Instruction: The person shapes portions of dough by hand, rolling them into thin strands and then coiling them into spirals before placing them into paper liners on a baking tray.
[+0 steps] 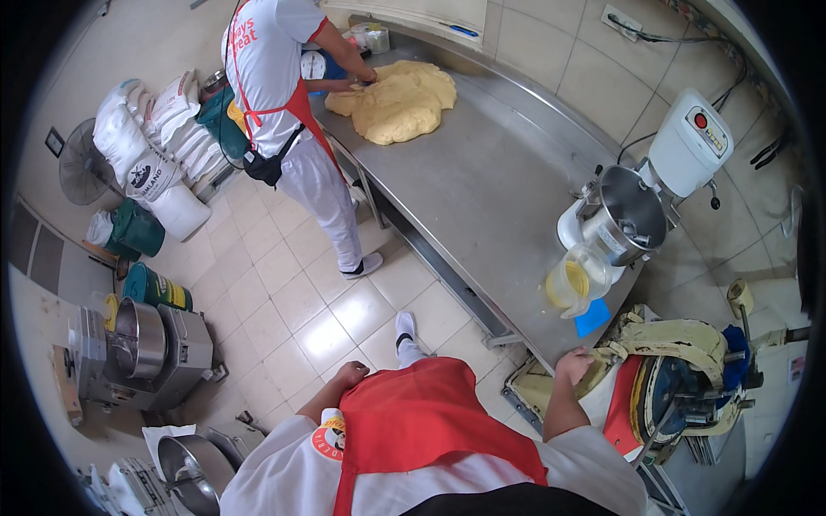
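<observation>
My left hand [351, 372] hangs beside the red apron [404, 404] on my body; its fingers are too small and turned down to read. My right hand [575, 365] has curled fingers at the front corner of the steel table [499, 215]; what is in them, if anything, I cannot make out. Just beyond it are a blue flat piece [592, 320] and a translucent plastic jug [568, 284] with yellow contents. Behind these stands a white mixer [688, 142] with a steel bowl [628, 206]. A large mound of yellow dough [391, 107] lies at the table's far end.
A co-worker [275, 86] stands by the dough, hands near a blue scale [314, 67]. An old cream-painted machine [671, 340] is at my right. Steel mixers [181, 361] line my left side. White sacks [163, 146] and green buckets [138, 225] are stacked along the left wall.
</observation>
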